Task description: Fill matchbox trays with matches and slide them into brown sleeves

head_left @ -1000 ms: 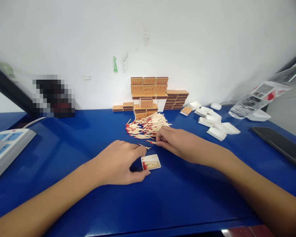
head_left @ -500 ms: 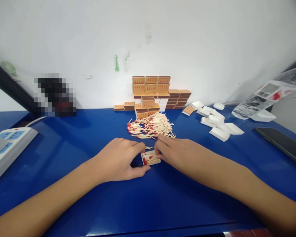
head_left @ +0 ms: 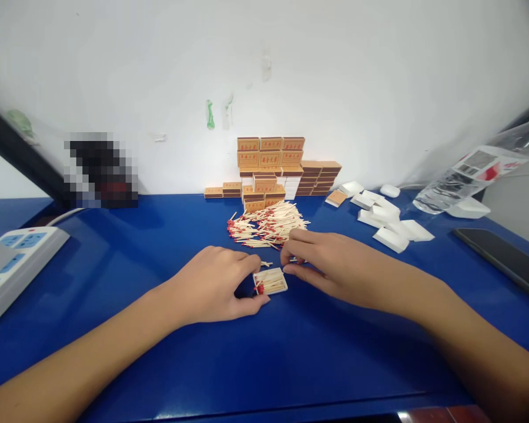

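A small white matchbox tray lies on the blue table, with red-headed matches lying lengthwise in it. My left hand grips the tray's left end, thumb at the near corner and forefinger at the far one. Just right of the tray, my right hand hovers with thumb and fingers apart. A bit of matchstick shows between them, seemingly on the table. Beyond it spreads a heap of loose matches, partly covered by my right fingers. A few stray matches lie behind the tray.
Stacked matchboxes stand against the white wall behind the heap. To the right are several white trays, a plastic bottle lying tilted and a dark phone. A white power strip sits at the left.
My right hand has drawn back from the tray to the right, its thumb and fingers parting. More of the tray's right end now shows. My left hand has stayed in place.
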{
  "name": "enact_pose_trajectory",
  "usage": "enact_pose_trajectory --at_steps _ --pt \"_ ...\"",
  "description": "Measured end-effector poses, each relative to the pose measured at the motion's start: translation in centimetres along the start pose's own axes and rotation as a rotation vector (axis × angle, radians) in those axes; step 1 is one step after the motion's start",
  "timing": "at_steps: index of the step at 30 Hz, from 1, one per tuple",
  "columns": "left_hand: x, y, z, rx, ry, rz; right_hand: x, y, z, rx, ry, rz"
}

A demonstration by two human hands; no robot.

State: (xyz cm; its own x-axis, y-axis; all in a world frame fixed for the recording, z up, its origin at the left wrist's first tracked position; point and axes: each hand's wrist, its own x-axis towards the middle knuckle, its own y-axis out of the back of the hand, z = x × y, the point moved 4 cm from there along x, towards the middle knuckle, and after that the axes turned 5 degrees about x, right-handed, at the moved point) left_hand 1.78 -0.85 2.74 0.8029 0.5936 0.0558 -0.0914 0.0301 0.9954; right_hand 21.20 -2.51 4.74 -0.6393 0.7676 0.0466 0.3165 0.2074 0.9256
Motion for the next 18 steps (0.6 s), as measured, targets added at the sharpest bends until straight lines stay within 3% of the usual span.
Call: enact_pose_trajectory --at_steps 5,18 --pt "0.1 0.0 0.0 0.013 -0.008 0.000 0.0 -0.5 0.6 0.095 -0.026 -0.075" --pt "0.0 -0.3 -0.1 0.020 -0.006 0.016 0.5 -1.4 -0.6 0.063 0.034 -0.039"
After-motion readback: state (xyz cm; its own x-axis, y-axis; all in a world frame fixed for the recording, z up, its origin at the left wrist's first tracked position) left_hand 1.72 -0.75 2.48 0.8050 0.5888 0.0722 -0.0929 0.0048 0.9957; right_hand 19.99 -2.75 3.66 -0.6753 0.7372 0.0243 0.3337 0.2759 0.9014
